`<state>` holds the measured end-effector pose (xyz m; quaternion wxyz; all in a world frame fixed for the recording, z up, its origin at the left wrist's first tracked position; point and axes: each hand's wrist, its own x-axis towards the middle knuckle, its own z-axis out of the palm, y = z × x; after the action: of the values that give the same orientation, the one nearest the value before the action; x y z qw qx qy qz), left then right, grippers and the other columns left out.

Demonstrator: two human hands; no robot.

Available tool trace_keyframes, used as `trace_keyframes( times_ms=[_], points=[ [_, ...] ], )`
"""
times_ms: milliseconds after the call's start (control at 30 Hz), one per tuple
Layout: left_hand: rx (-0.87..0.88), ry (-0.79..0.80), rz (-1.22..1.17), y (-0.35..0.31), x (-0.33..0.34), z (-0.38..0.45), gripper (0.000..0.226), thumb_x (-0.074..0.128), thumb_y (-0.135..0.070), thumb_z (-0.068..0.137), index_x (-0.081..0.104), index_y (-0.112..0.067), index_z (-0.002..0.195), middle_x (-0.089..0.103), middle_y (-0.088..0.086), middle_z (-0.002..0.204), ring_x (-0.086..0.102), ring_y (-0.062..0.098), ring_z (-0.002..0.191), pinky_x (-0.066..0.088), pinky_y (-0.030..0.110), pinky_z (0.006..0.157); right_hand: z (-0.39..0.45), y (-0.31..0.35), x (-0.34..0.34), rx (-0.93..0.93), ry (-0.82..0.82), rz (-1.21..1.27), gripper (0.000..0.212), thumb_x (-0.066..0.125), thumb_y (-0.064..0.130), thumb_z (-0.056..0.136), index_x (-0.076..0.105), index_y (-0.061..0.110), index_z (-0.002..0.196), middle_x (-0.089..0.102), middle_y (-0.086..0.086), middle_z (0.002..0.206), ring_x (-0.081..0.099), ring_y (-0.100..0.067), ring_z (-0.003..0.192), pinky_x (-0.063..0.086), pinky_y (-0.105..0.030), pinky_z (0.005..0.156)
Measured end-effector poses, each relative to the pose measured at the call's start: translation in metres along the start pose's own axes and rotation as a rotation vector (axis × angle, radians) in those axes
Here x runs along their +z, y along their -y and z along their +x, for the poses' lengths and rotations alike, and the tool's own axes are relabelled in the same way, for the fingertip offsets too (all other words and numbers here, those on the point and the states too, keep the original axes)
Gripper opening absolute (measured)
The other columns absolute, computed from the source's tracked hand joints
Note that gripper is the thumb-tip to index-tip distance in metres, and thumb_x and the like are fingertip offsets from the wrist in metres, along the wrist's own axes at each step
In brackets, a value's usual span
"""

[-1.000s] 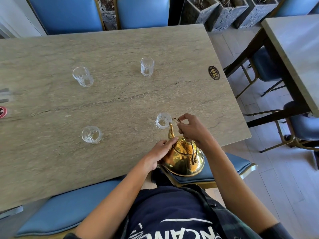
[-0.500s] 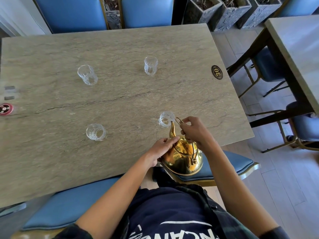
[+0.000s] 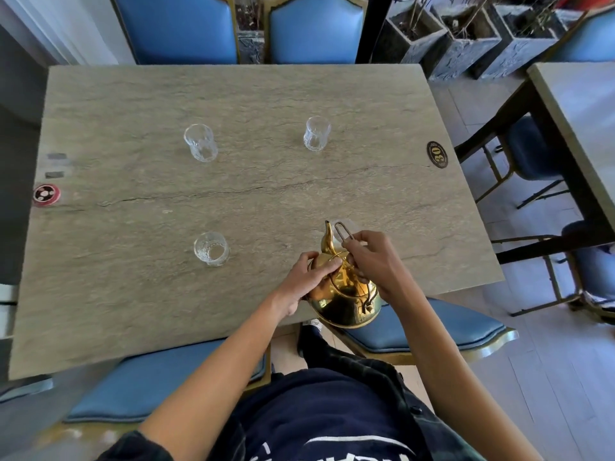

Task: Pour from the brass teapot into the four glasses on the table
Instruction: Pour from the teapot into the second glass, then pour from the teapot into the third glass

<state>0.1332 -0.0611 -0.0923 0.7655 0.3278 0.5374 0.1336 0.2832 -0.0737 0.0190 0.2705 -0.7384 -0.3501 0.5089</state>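
The brass teapot (image 3: 344, 299) hangs over the near edge of the stone table (image 3: 133, 294), tilted with its spout pointing away from me. My right hand (image 3: 374, 261) grips its wire handle. My left hand (image 3: 307, 277) presses on the pot's lid and shoulder. The near right glass (image 3: 349, 227) is mostly hidden behind the spout and handle. Three more clear glasses stand apart: near left glass (image 3: 211, 248), far left glass (image 3: 200, 142), far right glass (image 3: 316, 133).
A black oval number plate (image 3: 437, 154) sits near the table's right edge, a red round disc (image 3: 46, 194) at the left edge. Blue chairs (image 3: 432, 327) stand around the table. A second table (image 3: 579, 104) and grey planters (image 3: 466, 38) are to the right.
The view has shifted a little. The spout now covers the near right glass, which showed beside it before. Both hands keep their hold on the teapot.
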Motion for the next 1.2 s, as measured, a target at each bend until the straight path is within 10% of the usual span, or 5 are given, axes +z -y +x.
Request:
trace_keyframes(
  times_ms=[567,833,1200],
  points=[
    [0.199,-0.255,-0.158,-0.062,-0.136,-0.037,0.121,0.09,-0.078,0.043,0.047,-0.034,0.147,0.065,0.0,0.137,0.065,0.023,0.124,0.052,0.049,0.11,0.034,0.123,0.11,-0.304,0.187,-0.269,0.026,0.053,0.034,0.097,0.07,0.015,0.096,0.067,-0.004,0.072,0.059,-0.018,0.064,0.046,-0.038,0.06],
    [0.236,-0.349,-0.273,-0.107,-0.171,-0.016,0.087,0.086,-0.06,0.072,0.048,-0.028,0.143,0.068,0.001,0.129,0.071,0.017,0.109,0.057,0.032,0.079,0.077,0.184,0.14,-0.331,0.253,-0.193,0.019,0.053,0.008,0.098,0.069,-0.001,0.096,0.058,-0.005,0.06,0.049,-0.016,0.047,0.041,-0.032,0.046],
    [0.101,-0.418,-0.299,-0.145,-0.207,0.022,0.086,0.073,-0.083,0.068,0.062,-0.028,0.133,0.075,0.001,0.12,0.074,0.019,0.102,0.061,0.033,0.074,0.171,0.23,0.187,-0.357,0.218,-0.357,0.024,0.055,0.004,0.09,0.071,-0.007,0.076,0.07,-0.036,0.081,0.055,-0.027,0.054,0.045,-0.036,0.055]
  ],
)
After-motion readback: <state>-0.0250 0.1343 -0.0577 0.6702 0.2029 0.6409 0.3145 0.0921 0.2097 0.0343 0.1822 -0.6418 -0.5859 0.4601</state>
